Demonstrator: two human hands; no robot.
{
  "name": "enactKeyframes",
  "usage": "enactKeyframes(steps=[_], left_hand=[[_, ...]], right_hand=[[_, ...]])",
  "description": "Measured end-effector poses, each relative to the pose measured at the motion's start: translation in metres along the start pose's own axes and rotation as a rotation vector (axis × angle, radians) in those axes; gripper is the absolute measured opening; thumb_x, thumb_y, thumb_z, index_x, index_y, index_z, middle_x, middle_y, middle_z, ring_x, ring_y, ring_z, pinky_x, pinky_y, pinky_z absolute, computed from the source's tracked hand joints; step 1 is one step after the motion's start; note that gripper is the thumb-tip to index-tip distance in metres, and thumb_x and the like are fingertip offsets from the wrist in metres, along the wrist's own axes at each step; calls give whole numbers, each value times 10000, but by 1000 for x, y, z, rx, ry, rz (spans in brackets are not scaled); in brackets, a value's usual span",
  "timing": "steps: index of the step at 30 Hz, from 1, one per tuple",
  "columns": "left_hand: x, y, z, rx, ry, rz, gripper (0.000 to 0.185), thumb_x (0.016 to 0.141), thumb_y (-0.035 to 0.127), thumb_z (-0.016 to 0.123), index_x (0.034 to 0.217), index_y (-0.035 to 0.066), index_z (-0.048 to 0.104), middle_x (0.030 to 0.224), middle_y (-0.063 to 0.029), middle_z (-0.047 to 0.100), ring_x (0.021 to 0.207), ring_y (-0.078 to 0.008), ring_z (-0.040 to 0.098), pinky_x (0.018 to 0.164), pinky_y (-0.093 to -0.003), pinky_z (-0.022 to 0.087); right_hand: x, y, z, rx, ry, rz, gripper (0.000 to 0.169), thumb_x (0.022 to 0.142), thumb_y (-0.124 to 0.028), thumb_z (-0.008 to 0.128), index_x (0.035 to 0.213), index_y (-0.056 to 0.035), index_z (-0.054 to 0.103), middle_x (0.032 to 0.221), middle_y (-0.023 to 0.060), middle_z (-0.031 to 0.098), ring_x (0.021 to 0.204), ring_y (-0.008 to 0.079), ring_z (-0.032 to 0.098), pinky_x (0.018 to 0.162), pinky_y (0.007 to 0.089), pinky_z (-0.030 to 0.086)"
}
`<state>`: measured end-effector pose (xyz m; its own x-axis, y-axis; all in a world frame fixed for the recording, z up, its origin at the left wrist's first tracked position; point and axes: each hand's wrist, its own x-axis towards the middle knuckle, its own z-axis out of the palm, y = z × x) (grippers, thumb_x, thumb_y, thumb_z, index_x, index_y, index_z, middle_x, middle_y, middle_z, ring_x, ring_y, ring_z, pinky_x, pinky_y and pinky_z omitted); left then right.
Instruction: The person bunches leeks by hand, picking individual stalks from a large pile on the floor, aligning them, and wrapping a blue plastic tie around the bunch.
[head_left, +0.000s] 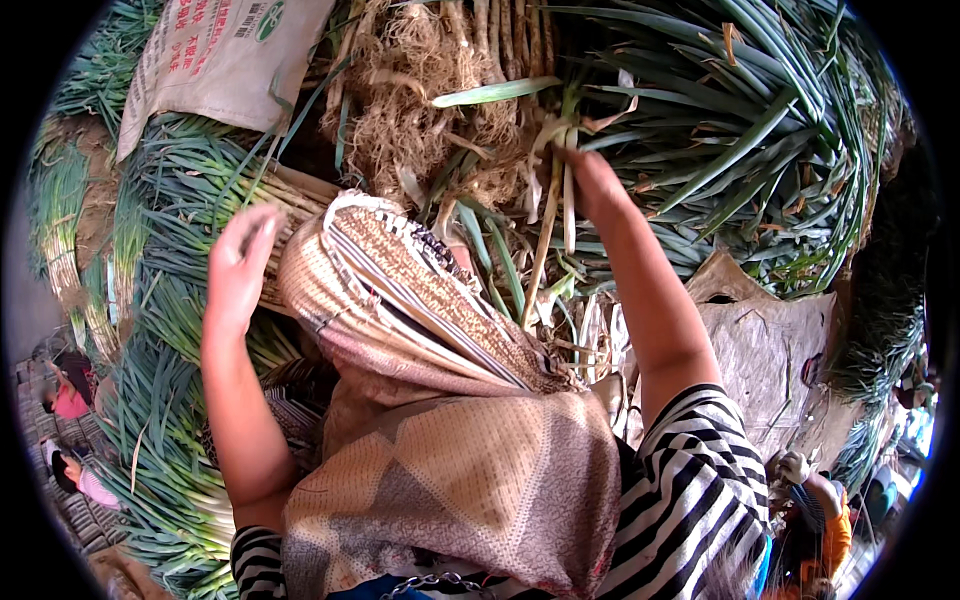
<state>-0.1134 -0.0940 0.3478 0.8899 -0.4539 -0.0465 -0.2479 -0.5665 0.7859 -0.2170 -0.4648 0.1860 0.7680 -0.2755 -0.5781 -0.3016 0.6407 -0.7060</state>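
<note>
My right hand (589, 172) is closed around the upper stalks of a few green onions (570, 187), whose pale stems hang down toward my lap. My left hand (244, 240) is raised beside my knee with nothing visible between its fingers, though they are blurred. In front of me lies a pile of green onions with brown, tangled roots (405, 105). A large heap of dark green onion leaves (735, 135) fills the right side. Patterned cloth (450, 450) covers my lap and knee.
Cleaned green onion bunches (180, 322) lie stacked along the left. A woven sack (240, 67) bearing writing is at the upper left. Peeled scraps (600, 330) and a worn sheet (757, 367) lie on the right. Other people are at the lower left and lower right edges.
</note>
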Motion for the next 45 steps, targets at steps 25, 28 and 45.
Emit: enactKeyframes(steps=[25, 28, 45], left_hand=[[-128, 43, -13, 319, -577, -101, 397, 904, 192, 457, 1268, 40, 414, 656, -94, 553, 483, -125, 493, 447, -303, 411], [-147, 29, -39, 200, -414, -131, 360, 886, 169, 489, 1210, 13, 465, 672, -95, 567, 460, -129, 489, 413, -277, 420], [-159, -61, -146, -491, 932, -138, 294, 940, 247, 399, 1093, 24, 513, 618, 38, 408, 488, -28, 346, 419, -187, 292]], right_hand=[[-21, -25, 99, 563, -246, -13, 209, 914, -133, 374, 1046, 7, 456, 881, 146, 543, 768, 249, 551, 689, 365, 501], [-62, -40, 162, 603, -326, 16, 188, 909, -107, 369, 991, 21, 478, 886, 164, 541, 784, 256, 540, 665, 359, 484], [-175, -53, 645, -363, -1138, -485, 211, 907, -183, 398, 907, 16, 470, 809, 145, 515, 794, 265, 544, 747, 421, 489]])
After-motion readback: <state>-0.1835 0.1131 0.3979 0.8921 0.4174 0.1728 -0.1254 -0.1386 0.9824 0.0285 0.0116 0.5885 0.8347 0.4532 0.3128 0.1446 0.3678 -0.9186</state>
